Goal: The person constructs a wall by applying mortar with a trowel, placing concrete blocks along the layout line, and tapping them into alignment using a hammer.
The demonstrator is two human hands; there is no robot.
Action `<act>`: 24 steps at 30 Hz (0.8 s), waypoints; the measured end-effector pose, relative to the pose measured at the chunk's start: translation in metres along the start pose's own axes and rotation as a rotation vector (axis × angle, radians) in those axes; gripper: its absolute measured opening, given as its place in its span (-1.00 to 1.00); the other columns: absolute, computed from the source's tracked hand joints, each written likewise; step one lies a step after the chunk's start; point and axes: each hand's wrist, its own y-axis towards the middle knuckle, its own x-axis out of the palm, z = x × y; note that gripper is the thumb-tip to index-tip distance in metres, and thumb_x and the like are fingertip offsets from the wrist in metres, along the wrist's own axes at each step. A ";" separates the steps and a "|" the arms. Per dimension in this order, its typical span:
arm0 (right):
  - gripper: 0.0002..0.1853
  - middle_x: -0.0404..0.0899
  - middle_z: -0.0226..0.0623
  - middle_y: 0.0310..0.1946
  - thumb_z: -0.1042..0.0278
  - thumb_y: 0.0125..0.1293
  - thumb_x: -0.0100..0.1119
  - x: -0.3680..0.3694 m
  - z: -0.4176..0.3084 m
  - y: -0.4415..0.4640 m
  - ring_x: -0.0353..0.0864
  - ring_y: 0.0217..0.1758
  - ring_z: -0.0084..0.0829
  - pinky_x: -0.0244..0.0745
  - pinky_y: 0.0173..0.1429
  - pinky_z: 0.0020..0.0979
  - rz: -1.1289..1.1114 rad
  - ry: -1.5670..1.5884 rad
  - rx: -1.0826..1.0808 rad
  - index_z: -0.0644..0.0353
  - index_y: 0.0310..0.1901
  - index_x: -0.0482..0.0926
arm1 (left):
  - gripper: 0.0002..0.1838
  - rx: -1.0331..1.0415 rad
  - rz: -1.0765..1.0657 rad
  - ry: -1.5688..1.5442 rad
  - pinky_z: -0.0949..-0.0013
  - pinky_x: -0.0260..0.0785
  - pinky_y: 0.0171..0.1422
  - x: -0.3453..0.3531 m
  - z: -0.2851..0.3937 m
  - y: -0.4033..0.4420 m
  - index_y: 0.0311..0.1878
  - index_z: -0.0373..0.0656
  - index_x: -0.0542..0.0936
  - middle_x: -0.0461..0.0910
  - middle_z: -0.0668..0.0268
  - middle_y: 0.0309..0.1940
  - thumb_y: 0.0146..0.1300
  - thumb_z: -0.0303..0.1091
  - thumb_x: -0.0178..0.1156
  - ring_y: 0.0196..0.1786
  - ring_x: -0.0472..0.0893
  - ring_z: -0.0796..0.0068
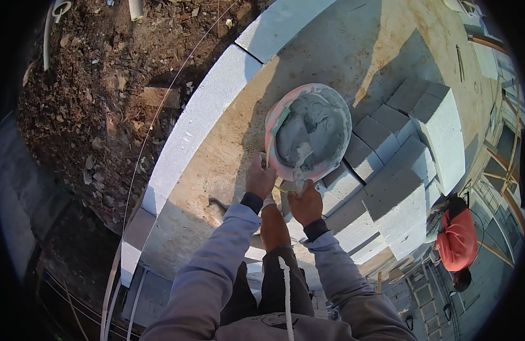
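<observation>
A round pinkish bucket [269, 122] of wet grey mortar [325, 128] stands on the concrete in front of me. My left hand [259, 179] is closed at its near-left edge and seems to grip the rim; the exact hold is partly hidden. My right hand [306, 203] is wrapped round the handle of a mortar-smeared trowel [301, 152], whose blade reaches over the near rim into the mortar. Along the bucket's left rim lies a green strip-like piece [280, 121]. Between my hands runs a thin yellowish strand [283, 190].
Light grey blocks [387, 187] are stacked right of the bucket. To the left runs a low block wall [208, 108], with a string [160, 108] and rough soil [97, 113] beyond. A person in a red top [458, 236] bends over at far right.
</observation>
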 end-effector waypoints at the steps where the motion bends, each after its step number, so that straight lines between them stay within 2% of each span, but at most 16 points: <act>1: -0.57 0.59 0.14 -0.40 0.27 -0.01 0.25 0.005 0.009 0.006 0.61 -0.24 0.10 0.50 -0.15 -0.07 0.019 0.088 -0.009 0.37 -0.16 0.40 | -0.75 0.000 -0.015 0.030 0.23 0.39 -0.14 -0.001 0.002 -0.001 -0.22 -0.21 0.42 0.56 0.11 -0.36 -0.02 -0.43 0.12 -0.27 0.58 0.19; 2: -0.57 0.59 0.12 -0.40 0.26 -0.02 0.27 0.015 0.025 0.014 0.61 -0.24 0.09 0.50 -0.16 -0.09 0.034 0.178 -0.017 0.36 -0.16 0.42 | -0.75 -0.003 -0.028 0.063 0.22 0.39 -0.14 -0.003 0.004 -0.003 -0.22 -0.21 0.42 0.57 0.10 -0.35 -0.02 -0.42 0.13 -0.26 0.58 0.16; 4: -0.58 0.61 0.06 -0.36 0.27 -0.07 0.31 0.014 0.043 0.016 0.61 -0.23 0.08 0.49 -0.17 -0.12 0.016 0.399 0.024 0.34 -0.19 0.49 | -0.77 0.040 0.001 0.141 0.31 0.36 -0.18 -0.005 -0.002 0.002 -0.25 -0.22 0.41 0.50 0.22 -0.42 -0.03 -0.48 0.14 -0.33 0.51 0.37; 5: -0.61 0.61 0.05 -0.37 0.29 -0.07 0.30 0.015 0.052 0.008 0.62 -0.23 0.06 0.49 -0.16 -0.15 0.054 0.408 0.011 0.31 -0.20 0.49 | -0.78 0.056 0.013 0.181 0.36 0.35 -0.21 -0.007 -0.008 0.003 -0.26 -0.22 0.41 0.47 0.28 -0.46 -0.03 -0.51 0.14 -0.36 0.48 0.48; 6: -0.61 0.61 0.03 -0.38 0.30 -0.08 0.30 0.010 0.059 -0.007 0.63 -0.25 0.03 0.49 -0.16 -0.16 0.034 0.412 0.022 0.31 -0.20 0.50 | -0.79 -0.004 0.035 0.236 0.33 0.37 -0.20 -0.011 -0.011 0.006 -0.27 -0.24 0.41 0.50 0.26 -0.44 -0.03 -0.51 0.14 -0.33 0.52 0.44; 11: -0.64 0.61 0.00 -0.43 0.33 -0.10 0.29 0.001 0.092 -0.024 0.65 -0.30 -0.06 0.49 -0.18 -0.21 0.066 0.260 0.055 0.28 -0.22 0.53 | -0.74 -0.072 0.054 -0.038 0.32 0.43 -0.12 -0.040 -0.089 0.042 -0.21 -0.31 0.44 0.58 0.22 -0.35 -0.01 -0.49 0.18 -0.30 0.59 0.33; 13: -0.64 0.61 0.00 -0.43 0.34 -0.12 0.30 0.006 0.111 -0.012 0.65 -0.31 -0.07 0.49 -0.18 -0.20 0.074 0.296 0.075 0.28 -0.24 0.54 | -0.63 0.000 -0.012 0.236 0.28 0.44 -0.04 -0.055 -0.058 0.027 -0.03 -0.31 0.43 0.61 0.13 -0.18 0.05 -0.45 0.18 -0.13 0.62 0.26; 14: -0.69 0.62 0.00 -0.43 0.33 -0.13 0.30 0.000 0.099 -0.012 0.65 -0.30 -0.05 0.49 -0.19 -0.20 0.121 0.310 0.042 0.28 -0.31 0.56 | -0.59 0.017 -0.039 0.336 0.28 0.44 0.01 -0.059 -0.046 0.019 0.03 -0.31 0.42 0.60 0.11 -0.12 0.07 -0.44 0.18 -0.07 0.61 0.24; 15: -0.75 0.57 -0.13 -0.51 0.37 -0.11 0.29 0.007 0.113 -0.005 0.56 -0.44 -0.22 0.43 -0.33 -0.28 0.127 0.250 0.036 0.28 -0.35 0.54 | -0.55 0.035 -0.065 0.436 0.27 0.43 0.05 -0.064 -0.042 0.012 0.09 -0.32 0.40 0.59 0.08 -0.06 0.09 -0.43 0.17 0.00 0.60 0.22; 16: -0.79 0.51 -0.25 -0.59 0.40 -0.09 0.28 0.018 0.139 0.013 0.48 -0.57 -0.40 0.37 -0.48 -0.36 0.140 0.190 0.019 0.27 -0.40 0.52 | -0.51 0.083 -0.033 0.314 0.27 0.41 0.10 -0.071 -0.047 0.010 0.13 -0.31 0.37 0.56 0.06 -0.02 0.11 -0.42 0.16 0.05 0.57 0.21; 18: -0.85 0.43 -0.39 -0.69 0.45 -0.06 0.27 0.013 0.137 0.027 0.35 -0.75 -0.56 0.28 -0.68 -0.44 0.103 0.145 0.101 0.26 -0.46 0.48 | -0.45 0.178 0.025 0.063 0.26 0.37 0.19 -0.085 -0.070 0.002 0.23 -0.30 0.31 0.51 0.03 0.07 0.15 -0.39 0.14 0.15 0.52 0.20; 21: -0.85 0.38 -0.39 -0.71 0.47 -0.07 0.26 -0.006 0.103 0.007 0.32 -0.76 -0.55 0.23 -0.68 -0.47 0.004 0.461 0.310 0.24 -0.45 0.48 | -0.41 0.182 0.020 0.049 0.26 0.30 0.28 -0.115 -0.105 -0.015 0.29 -0.28 0.27 0.45 0.00 0.14 0.18 -0.37 0.11 0.23 0.46 0.21; 24: -0.84 0.36 -0.42 -0.72 0.45 -0.05 0.27 -0.010 0.093 -0.018 0.34 -0.76 -0.55 0.26 -0.68 -0.49 0.022 0.520 0.239 0.22 -0.45 0.47 | -0.51 0.210 0.104 0.083 0.25 0.36 0.20 -0.151 -0.112 -0.054 0.18 -0.29 0.38 0.52 0.00 0.05 0.17 -0.34 0.13 0.12 0.54 0.18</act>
